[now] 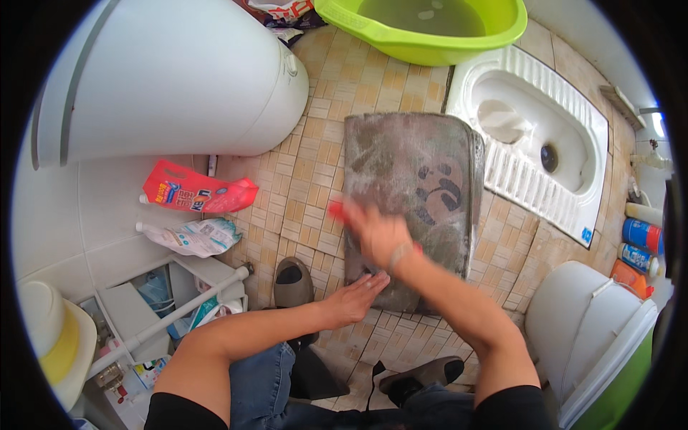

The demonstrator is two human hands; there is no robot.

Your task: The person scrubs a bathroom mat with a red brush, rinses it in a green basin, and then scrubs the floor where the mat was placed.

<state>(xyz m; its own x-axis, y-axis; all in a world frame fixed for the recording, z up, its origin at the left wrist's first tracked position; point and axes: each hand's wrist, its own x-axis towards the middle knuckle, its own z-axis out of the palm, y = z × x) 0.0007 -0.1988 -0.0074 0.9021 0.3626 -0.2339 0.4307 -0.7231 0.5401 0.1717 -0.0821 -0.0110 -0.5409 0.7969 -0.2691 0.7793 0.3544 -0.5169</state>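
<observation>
Here the right hand (380, 235) grips a red tool (336, 208), the left hand (351, 299) open against the streaky, rectangular mat (390, 158).

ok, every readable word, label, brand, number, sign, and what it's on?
Printed wording isn't copied here; locations only:
Red pouch: large lettering, partly legible.
White pouch: small print and a square code, too small to read.
Bag at the top edge: large red characters, cut off.
Blue-and-red can: too small and blurred.
Blue sticker on the squat toilet: too small.
Grey-brown mat: panda figure, no lettering visible.
</observation>
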